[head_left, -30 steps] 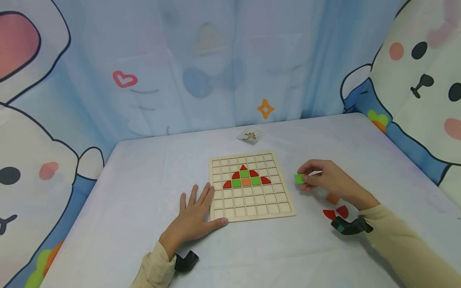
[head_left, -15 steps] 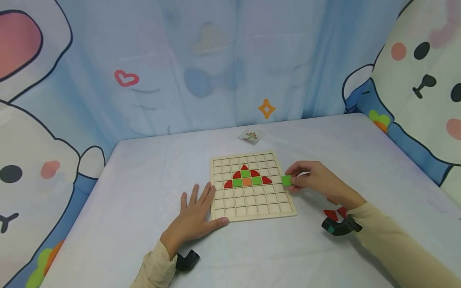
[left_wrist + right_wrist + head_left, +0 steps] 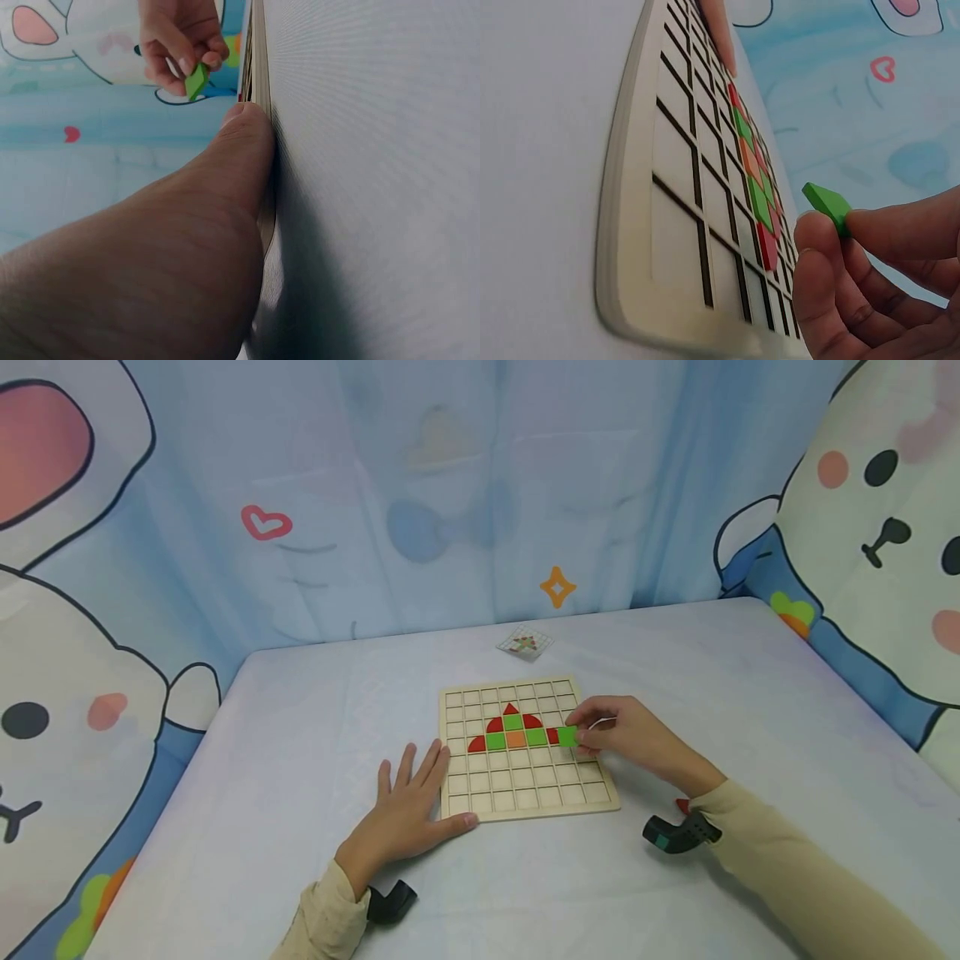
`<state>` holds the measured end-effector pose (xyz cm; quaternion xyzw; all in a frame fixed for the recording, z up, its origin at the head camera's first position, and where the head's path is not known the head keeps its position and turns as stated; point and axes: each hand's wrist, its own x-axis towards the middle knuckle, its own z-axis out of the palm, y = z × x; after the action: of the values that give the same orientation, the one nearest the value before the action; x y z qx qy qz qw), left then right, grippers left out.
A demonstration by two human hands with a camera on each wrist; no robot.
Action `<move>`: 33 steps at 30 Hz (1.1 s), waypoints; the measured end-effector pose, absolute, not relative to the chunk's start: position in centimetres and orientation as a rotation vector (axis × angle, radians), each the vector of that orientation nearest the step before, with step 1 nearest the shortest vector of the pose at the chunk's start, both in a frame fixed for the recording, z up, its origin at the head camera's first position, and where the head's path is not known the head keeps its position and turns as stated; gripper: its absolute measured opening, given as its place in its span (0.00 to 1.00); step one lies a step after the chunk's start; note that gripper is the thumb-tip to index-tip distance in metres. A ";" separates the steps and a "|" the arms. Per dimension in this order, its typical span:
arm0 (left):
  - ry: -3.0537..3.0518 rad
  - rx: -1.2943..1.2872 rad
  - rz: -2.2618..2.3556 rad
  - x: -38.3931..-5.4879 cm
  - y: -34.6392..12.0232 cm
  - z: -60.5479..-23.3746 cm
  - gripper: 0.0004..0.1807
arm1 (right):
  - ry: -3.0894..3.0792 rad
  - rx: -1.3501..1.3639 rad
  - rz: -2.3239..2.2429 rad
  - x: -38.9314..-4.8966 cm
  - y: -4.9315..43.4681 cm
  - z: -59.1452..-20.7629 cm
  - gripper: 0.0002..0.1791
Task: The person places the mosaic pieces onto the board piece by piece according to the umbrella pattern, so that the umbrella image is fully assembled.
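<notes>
A square wooden grid board (image 3: 525,785) lies on the table, with red, green and orange tiles set in its cells in a stepped, pointed shape. My right hand (image 3: 626,735) pinches a green square tile (image 3: 567,737) between thumb and fingers, above the board's right side. In the right wrist view that green tile (image 3: 827,206) is raised off the grid. My left hand (image 3: 405,814) lies spread at the board's left edge, its fingers along the side and its thumb at the front-left corner.
Behind the board lies a small card (image 3: 525,643) with a printed coloured pattern. A red tile (image 3: 682,806) shows beside the right sleeve, which hides the table around it. A blue patterned curtain (image 3: 450,527) hangs behind the table.
My right hand has carried the green tile leftward, from the table beside the board to over its right part. The right sleeve now covers loose tiles seen earlier. My left hand stays put.
</notes>
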<state>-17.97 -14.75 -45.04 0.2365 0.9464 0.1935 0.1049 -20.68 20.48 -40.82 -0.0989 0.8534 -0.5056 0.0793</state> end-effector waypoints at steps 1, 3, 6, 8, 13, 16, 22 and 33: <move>2.790 0.694 0.562 -18.0 -14.8 -45.0 0.59 | 2.548 -0.304 -1.517 -20.7 20.2 -40.8 0.12; 2.793 0.694 0.556 -18.0 -14.8 -45.1 0.59 | 2.520 -0.322 -1.545 -20.8 19.6 -40.9 0.12; 2.791 0.694 0.555 -18.0 -14.7 -45.1 0.60 | 2.498 -0.343 -1.570 -20.8 18.9 -41.1 0.11; 2.790 0.694 0.561 -18.0 -14.7 -45.0 0.60 | 2.499 -0.360 -1.574 -20.8 18.4 -41.2 0.11; 2.785 0.688 0.565 -18.0 -14.7 -44.9 0.60 | 2.527 -0.367 -1.540 -21.0 17.2 -41.5 0.09; 2.784 0.682 0.560 -18.1 -14.7 -45.0 0.60 | 2.545 -0.372 -1.521 -21.1 16.6 -41.5 0.08; 2.782 0.685 0.551 -18.2 -14.6 -45.1 0.60 | 2.534 -0.405 -1.538 -21.1 15.8 -41.7 0.08; 2.784 0.675 0.563 -18.0 -14.7 -44.8 0.60 | 2.594 -0.485 -1.477 -21.2 15.0 -42.6 0.08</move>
<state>-17.98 -14.67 -44.84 0.2297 0.9477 0.1915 0.1112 -21.19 14.99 -42.65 -0.1600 0.8563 -0.4875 0.0586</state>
